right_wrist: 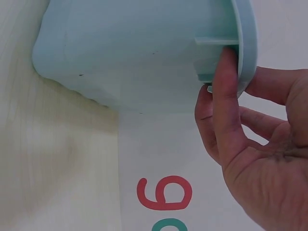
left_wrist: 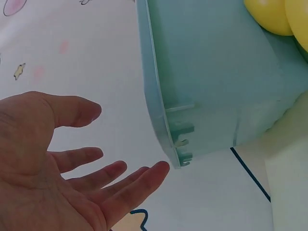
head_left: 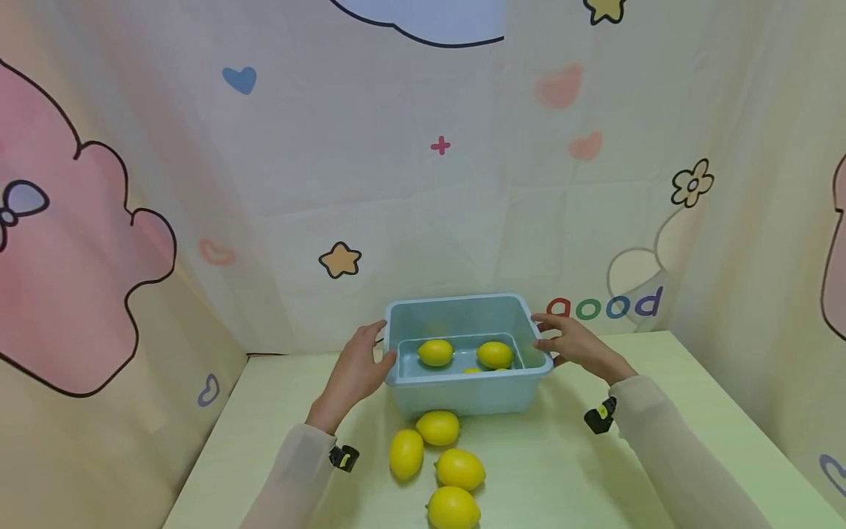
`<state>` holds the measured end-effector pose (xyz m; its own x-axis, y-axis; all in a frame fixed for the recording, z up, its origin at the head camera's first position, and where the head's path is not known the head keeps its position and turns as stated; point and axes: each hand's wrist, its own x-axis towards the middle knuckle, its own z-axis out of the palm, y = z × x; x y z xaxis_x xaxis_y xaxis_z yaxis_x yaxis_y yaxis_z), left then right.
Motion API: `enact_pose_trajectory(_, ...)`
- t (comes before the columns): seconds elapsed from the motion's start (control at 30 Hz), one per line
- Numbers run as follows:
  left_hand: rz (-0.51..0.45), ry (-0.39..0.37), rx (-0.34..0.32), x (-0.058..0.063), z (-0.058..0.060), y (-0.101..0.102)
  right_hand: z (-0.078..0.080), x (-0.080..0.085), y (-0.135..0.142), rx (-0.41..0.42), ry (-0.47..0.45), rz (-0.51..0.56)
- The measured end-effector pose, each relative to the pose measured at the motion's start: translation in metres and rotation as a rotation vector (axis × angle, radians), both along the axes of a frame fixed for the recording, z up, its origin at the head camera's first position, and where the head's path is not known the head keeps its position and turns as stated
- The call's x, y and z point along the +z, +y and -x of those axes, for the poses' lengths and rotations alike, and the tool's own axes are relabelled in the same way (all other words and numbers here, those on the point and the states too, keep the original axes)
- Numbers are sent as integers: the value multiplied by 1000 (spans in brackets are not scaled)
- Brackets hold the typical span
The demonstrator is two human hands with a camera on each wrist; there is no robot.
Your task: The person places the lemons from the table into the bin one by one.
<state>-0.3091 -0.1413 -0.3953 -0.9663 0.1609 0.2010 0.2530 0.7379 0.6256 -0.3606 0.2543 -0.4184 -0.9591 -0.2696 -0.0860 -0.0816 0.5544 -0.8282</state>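
Observation:
A light blue plastic bin stands at the back of the table with several lemons in it, among them a left lemon and a right lemon; the front wall partly hides others. My right hand grips the bin's right rim, its fingers curled under the lip and the thumb at the outer edge. At the left end, my left hand is held beside the rim with fingers spread. In the left wrist view a gap shows between thumb and rim, and one fingertip is close to the rim's corner.
Several lemons lie on the pale table in front of the bin, the nearest lemon close to the picture's lower edge. A printed curtain hangs right behind the bin, with more curtain at both sides.

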Motion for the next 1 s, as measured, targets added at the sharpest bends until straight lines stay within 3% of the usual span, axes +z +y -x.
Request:
enact_pose_trajectory(0.37, 11, 51, -68, 3, -26, 1, -1, -1, 1, -8, -11, 2)
enact_pose_trajectory(0.63, -72, 185, -199, 4, -48, 9, 1, -2, 0, -7, -13, 12)
enact_pose_trajectory(0.73, -82, 203, -241, 2, -57, 13, 1, -2, -1, -13, -21, 19)
enact_pose_trajectory(1.0, 0, 207, -321, -6, -82, 20, 0, 0, -2, -4, -19, 16)
